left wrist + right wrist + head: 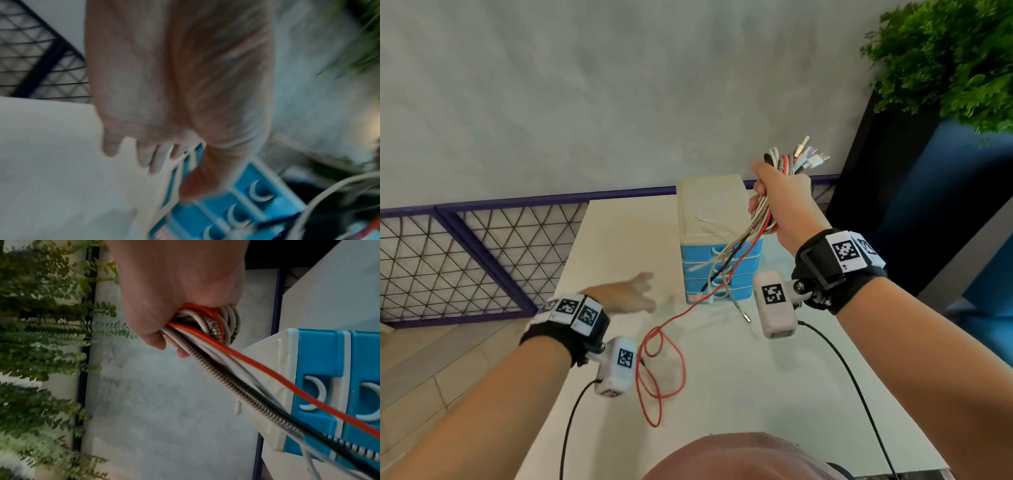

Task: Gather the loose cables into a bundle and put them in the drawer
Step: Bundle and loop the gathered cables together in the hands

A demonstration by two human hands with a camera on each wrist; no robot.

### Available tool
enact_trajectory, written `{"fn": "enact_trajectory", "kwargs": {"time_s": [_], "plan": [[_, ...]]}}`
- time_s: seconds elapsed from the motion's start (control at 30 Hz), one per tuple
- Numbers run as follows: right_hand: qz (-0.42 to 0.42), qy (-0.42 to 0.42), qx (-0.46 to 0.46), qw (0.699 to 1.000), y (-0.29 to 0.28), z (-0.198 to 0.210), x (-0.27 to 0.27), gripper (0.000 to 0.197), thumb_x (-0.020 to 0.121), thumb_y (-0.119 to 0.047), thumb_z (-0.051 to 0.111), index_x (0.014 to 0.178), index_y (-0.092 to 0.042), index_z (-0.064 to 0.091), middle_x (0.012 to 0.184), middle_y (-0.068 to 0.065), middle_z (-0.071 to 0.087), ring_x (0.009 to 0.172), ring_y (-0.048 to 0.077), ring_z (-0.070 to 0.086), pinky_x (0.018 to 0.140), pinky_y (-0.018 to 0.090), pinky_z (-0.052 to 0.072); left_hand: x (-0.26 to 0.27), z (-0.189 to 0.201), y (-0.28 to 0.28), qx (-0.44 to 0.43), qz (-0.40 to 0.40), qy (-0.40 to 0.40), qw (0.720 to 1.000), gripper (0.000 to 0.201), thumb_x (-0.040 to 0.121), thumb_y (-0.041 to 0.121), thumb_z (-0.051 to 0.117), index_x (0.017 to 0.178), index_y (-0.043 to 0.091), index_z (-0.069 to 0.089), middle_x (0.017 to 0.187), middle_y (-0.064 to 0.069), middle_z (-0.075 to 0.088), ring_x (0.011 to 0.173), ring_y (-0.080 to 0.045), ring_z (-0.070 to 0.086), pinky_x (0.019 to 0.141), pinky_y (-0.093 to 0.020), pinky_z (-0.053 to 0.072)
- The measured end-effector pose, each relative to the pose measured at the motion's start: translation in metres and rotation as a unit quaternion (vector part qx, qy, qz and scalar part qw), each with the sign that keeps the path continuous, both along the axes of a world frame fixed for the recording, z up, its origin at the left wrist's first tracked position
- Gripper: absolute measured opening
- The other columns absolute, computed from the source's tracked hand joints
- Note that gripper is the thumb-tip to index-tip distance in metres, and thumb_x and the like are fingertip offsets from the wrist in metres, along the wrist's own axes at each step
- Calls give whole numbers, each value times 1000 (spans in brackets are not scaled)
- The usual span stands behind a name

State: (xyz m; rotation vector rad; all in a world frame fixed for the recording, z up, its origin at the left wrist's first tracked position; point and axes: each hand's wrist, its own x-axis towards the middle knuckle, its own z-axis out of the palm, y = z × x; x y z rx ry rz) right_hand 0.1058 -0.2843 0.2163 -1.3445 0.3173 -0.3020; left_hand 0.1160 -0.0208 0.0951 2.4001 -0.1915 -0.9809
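Observation:
My right hand (pixel 774 197) is raised above the small drawer unit (pixel 709 205) and grips a bundle of cables (pixel 792 161), with their plugs sticking up. In the right wrist view the fingers (pixel 156 339) curl round red, white, black and braided cables (pixel 207 324). The loose ends hang down in front of the blue drawers (pixel 691 270), all closed. The red cable (pixel 654 370) trails in loops on the white table (pixel 739 394). My left hand (pixel 635 294) is blurred, held over the table left of the drawers with fingers (pixel 144 155) straight and holding nothing.
A purple-framed mesh railing (pixel 465 253) runs along the table's far and left side. A green plant (pixel 955 58) in a dark planter stands at the back right. Black wrist-camera leads (pixel 859 394) lie across the table near my body.

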Motion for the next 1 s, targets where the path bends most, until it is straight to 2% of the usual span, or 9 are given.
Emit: {"fn": "enact_trajectory", "kwargs": {"time_s": [0.17, 0.3, 0.37, 0.43, 0.5, 0.67, 0.77, 0.9, 1.0], "plan": [[22, -6, -47, 999, 21, -8, -4, 25, 83, -16, 62, 65, -16, 45, 53, 0, 44, 40, 19, 49, 42, 23, 40, -14, 69, -52, -165, 34, -364, 916, 63, 93, 48, 48, 144, 14, 31, 150, -3, 31, 129, -9, 34, 110, -24, 25], [60, -4, 12, 998, 34, -11, -5, 21, 86, -16, 62, 71, -15, 47, 54, 1, 43, 40, 18, 48, 43, 25, 41, -34, 83, -91, -61, -136, -440, 886, 87, 72, 65, 64, 138, 15, 37, 136, -4, 48, 124, -18, 44, 111, -35, 28], [72, -4, 47, 996, 34, -12, -6, 20, 87, -17, 62, 73, -16, 47, 55, 1, 43, 40, 18, 47, 46, 28, 42, -36, 71, -97, -8, -163, -481, 861, 63, 81, 52, 63, 127, 13, 46, 119, -5, 59, 112, -23, 53, 111, -36, 27], [69, 2, 63, 996, 28, -12, -6, 20, 86, -18, 63, 74, -17, 47, 55, 0, 43, 40, 17, 47, 47, 28, 43, -38, 57, -94, 8, -148, -499, 854, 29, 91, 41, 52, 107, 16, 52, 98, -5, 64, 98, -26, 59, 92, -33, 40], [61, 9, 70, 996, 20, -13, -5, 19, 85, -20, 63, 74, -18, 47, 55, -2, 44, 41, 17, 48, 49, 29, 43, -39, 45, -88, -2, -116, -443, 889, 28, 96, 44, 43, 88, 18, 52, 80, -2, 61, 80, -24, 60, 66, -31, 42], [44, 25, 102, 994, 4, -15, -1, 15, 85, -21, 61, 84, -16, 47, 53, -3, 43, 40, 15, 47, 51, 28, 44, -38, 35, -74, -214, -33, -227, 949, 27, 96, 36, 50, 80, 16, 59, 64, 7, 62, 59, -6, 59, 50, -9, 37], [43, 20, 125, 991, -1, -15, 0, 19, 88, -19, 60, 75, -18, 46, 54, -2, 42, 42, 17, 45, 52, 27, 45, -42, 39, -67, -312, -7, -123, 942, 29, 98, 29, 45, 76, 15, 56, 67, 4, 62, 70, -7, 66, 62, -9, 44], [60, 16, 138, 989, -2, -15, 0, 24, 89, -19, 59, 70, -19, 44, 54, -2, 42, 43, 16, 46, 55, 28, 47, -46, 42, -59, -426, 39, 73, 901, 30, 90, 39, 45, 84, 12, 56, 58, 3, 44, 57, -13, 55, 96, -40, 46], [73, 14, 144, 987, -3, -14, -2, 24, 89, -19, 59, 70, -18, 44, 54, -2, 43, 45, 16, 46, 58, 29, 47, -41, 41, -56, -445, 81, 108, 885, 42, 93, 45, 36, 98, 7, 56, 60, 2, 35, 52, -12, 41, 92, -38, 43]]}}
